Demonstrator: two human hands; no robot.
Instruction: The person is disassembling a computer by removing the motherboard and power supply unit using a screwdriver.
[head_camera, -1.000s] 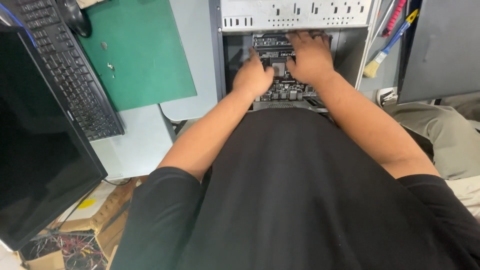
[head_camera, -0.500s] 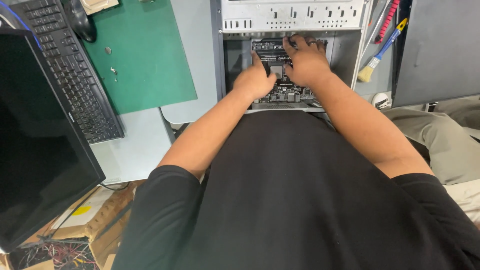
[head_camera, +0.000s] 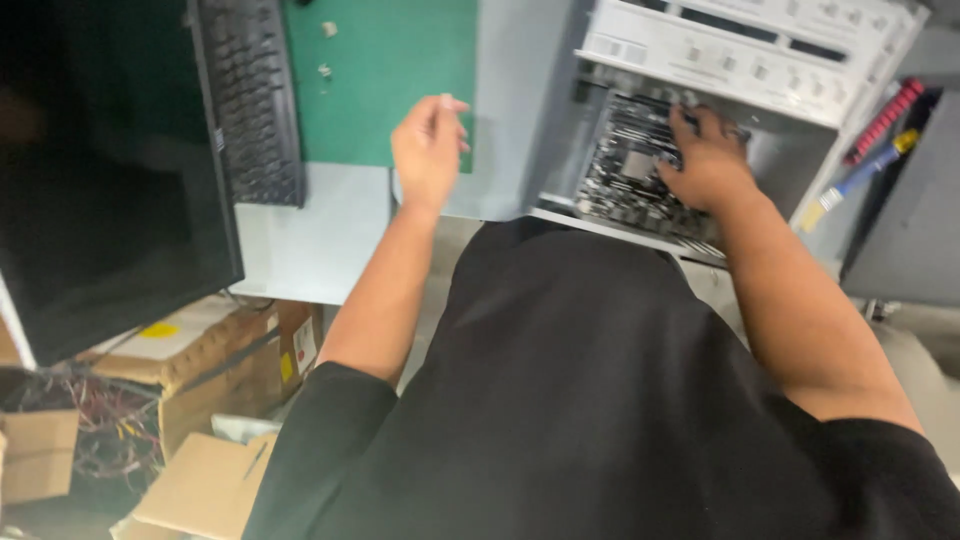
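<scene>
My right hand (head_camera: 708, 160) rests on the dark circuit board (head_camera: 630, 170) inside the open grey metal computer case (head_camera: 740, 70); my left hand (head_camera: 428, 150) hovers over the worktop (head_camera: 320, 230), right of the black keyboard (head_camera: 250, 100) and green mat (head_camera: 390, 70)

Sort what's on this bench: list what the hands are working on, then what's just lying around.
In hand:
- open grey metal computer case
- dark circuit board inside it, under the right hand
- left hand, lifted over the green mat's edge, fingers curled; whether it holds anything is unclear

Lying about:
- green rectangular mat
- black keyboard
- dark flat monitor
- brown cardboard boxes
- blue-handled brush
</scene>
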